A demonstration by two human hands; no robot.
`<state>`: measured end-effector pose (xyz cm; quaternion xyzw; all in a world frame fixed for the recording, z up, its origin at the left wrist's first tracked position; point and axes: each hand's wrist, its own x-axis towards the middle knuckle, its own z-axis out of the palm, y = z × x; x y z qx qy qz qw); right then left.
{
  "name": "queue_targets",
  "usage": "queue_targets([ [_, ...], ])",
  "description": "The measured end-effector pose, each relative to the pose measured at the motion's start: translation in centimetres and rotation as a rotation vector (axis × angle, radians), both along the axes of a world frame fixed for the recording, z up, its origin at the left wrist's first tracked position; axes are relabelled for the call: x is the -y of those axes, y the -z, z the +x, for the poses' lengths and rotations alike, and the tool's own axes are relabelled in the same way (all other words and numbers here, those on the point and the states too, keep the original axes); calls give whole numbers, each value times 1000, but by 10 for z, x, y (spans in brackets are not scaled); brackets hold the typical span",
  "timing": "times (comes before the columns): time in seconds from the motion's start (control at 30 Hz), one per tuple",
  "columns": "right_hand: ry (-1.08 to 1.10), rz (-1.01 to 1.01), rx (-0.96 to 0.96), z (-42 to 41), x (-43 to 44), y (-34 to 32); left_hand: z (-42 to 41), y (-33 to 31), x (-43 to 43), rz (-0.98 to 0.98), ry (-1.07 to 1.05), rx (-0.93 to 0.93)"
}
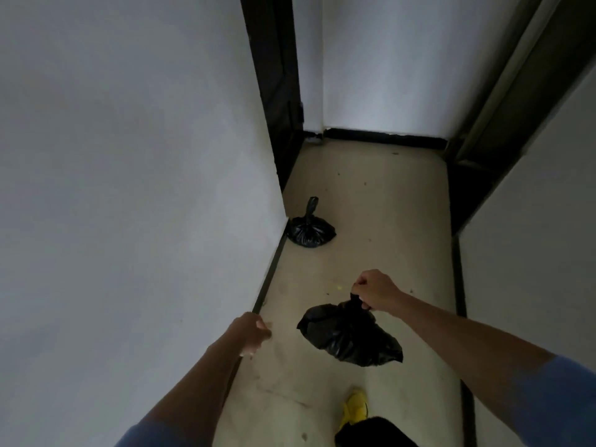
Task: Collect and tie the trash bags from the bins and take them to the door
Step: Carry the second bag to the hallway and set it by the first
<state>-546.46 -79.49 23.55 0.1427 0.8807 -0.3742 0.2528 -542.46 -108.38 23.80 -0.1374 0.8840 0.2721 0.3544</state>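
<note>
Hallway floor (371, 195), bag (351, 337) in right hand (374, 290)

Corridor dim, grey cast. Brightest patch: far wall (380, 75). Left wall (129, 156) shaded, soft falloff. Door frames (274, 75) lean outward, wide-angle bend. Tied bag (310, 232) near-featureless black, faint sheen. Yellow shoe (354, 409) blurred, bottom edge.

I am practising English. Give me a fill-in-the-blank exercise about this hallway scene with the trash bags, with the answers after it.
1. The right hand grips the neck of a ___ trash bag.
2. A second tied bag rests on the floor beside the ___ wall.
3. The left hand holds ___.
4. The visible shoe is ___.
Missing words: black, left, nothing, yellow.
</note>
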Motion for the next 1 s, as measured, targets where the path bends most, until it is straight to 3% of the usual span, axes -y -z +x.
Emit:
queue_targets([
  [0.1, -117, 102, 69, -79, 1, 0, -71, 6, -11, 41, -85, -89],
  [0.27, -353, 404, 237, -185, 10, 16, -161, 31, -21, 79, -103, -8],
  [0.4, -444, 469, 412, -276, 14, 58, -246, 85, -18, 91, -94, 60],
  [0.6, -579, 615, 209, -390, 13, 146, -373, 168, -18, 90, -73, 175],
  [1.0, -684, 354, 199, -525, 28, 304, -529, 307, -21, -83, -167, 154],
])
